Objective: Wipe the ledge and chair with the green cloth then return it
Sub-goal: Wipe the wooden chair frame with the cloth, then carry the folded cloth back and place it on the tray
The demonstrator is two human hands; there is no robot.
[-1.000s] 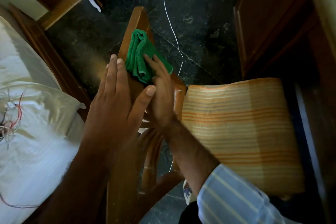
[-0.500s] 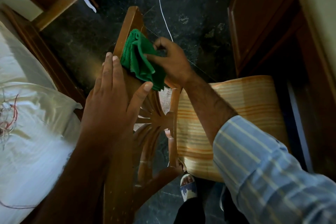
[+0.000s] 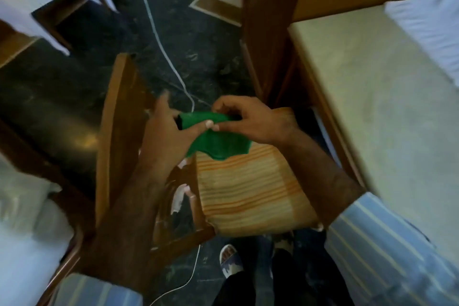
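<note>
The green cloth [image 3: 218, 140] hangs in the air between both hands, above the back edge of the chair's striped orange seat cushion [image 3: 250, 189]. My right hand [image 3: 253, 119] pinches its top edge with fingers and thumb. My left hand [image 3: 169, 131] grips the cloth's left end, thumb on top. The wooden chair back [image 3: 111, 131] runs along the left, below my left forearm. The frame is motion-blurred.
A white cable [image 3: 161, 42] trails across the dark stone floor [image 3: 62, 97]. A wooden cabinet [image 3: 268, 32] and a pale bed surface [image 3: 372, 97] stand at the right. White bedding [image 3: 22, 238] lies at the lower left. A sandalled foot [image 3: 229, 258] stands below the seat.
The cloth has left the chair's top rail and moved right, over the seat. My left hand has lifted off the rail and taken hold of the cloth. The view has swung right.
</note>
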